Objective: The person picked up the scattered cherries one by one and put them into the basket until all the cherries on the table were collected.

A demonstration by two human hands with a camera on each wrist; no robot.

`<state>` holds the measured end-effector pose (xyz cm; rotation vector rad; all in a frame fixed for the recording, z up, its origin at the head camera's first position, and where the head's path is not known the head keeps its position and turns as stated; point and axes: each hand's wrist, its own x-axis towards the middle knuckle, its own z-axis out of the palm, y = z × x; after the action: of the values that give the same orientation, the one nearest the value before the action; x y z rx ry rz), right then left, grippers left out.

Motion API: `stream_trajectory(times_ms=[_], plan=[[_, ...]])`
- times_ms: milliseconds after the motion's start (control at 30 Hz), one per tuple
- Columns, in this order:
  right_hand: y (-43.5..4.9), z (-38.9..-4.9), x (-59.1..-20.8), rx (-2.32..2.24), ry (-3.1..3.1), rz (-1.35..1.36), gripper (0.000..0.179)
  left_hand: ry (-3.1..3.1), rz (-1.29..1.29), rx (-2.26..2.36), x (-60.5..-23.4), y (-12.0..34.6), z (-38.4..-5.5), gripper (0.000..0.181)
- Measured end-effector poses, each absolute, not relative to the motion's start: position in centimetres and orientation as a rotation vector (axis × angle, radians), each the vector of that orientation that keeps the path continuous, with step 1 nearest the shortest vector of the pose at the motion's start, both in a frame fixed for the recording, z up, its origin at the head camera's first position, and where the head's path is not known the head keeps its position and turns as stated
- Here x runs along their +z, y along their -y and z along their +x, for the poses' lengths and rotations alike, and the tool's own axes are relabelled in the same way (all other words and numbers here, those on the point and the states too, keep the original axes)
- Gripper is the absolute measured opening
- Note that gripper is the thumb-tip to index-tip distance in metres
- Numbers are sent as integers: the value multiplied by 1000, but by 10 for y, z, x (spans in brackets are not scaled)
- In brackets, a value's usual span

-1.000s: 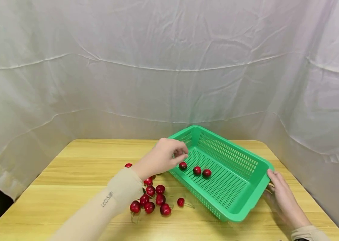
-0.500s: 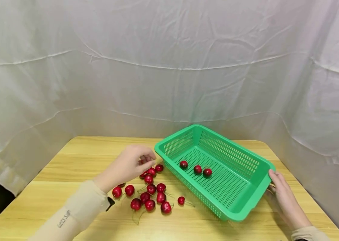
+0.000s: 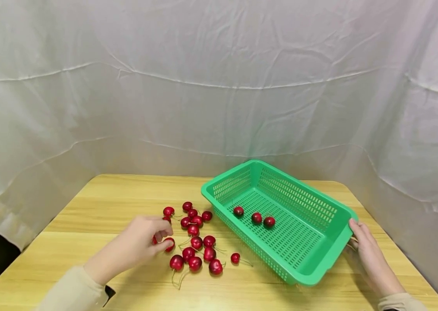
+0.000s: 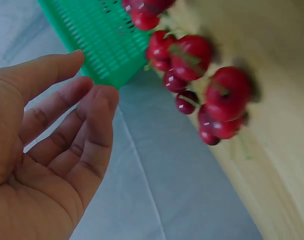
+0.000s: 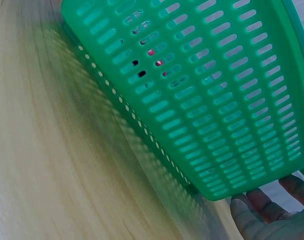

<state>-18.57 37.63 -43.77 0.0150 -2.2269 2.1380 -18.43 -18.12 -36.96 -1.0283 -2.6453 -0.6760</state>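
Note:
My left hand (image 3: 135,242) is over the left side of the loose cherries (image 3: 196,242), its fingers loosely bent. In the left wrist view no fruit lies between the thumb and fingertips of this hand (image 4: 67,130). The cherries are dark red with thin green stems, spread in a cluster on the table; the hand partly hides a couple of them. To their right is a green plastic basket (image 3: 322,267) with slotted walls, three cherries (image 3: 256,218) on its floor. My right hand (image 3: 372,259) grips the basket's right end, thumb on the rim and fingers below.
A single small cherry (image 3: 235,258) lies between the cluster and the basket's near side. The wooden table (image 3: 98,207) ends at a pale cloth curtain (image 3: 203,108) hanging behind and at both sides.
My left hand has moved left and toward me, from over the basket's left end to the left part of the cherry cluster. The right hand keeps its grip on the basket.

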Motion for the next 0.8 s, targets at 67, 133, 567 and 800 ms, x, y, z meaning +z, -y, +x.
stream_trajectory(times_ms=[67, 133, 567, 800], plan=[[-376, -186, -437, 2129, 2232, 8, 28, 2644, -1026, -635, -376, 184, -179, 17], [-377, -186, -437, 2133, 2230, 8, 28, 2663, -1013, -590, -382, 187, -174, 18], [-378, -186, -438, 2164, 2209, 30, 27, 2724, -960, -388, -404, 198, -158, 25], [-377, -187, -437, 2156, 2224, -7, 26, 2712, -926, -311, -405, 196, -156, 24]])
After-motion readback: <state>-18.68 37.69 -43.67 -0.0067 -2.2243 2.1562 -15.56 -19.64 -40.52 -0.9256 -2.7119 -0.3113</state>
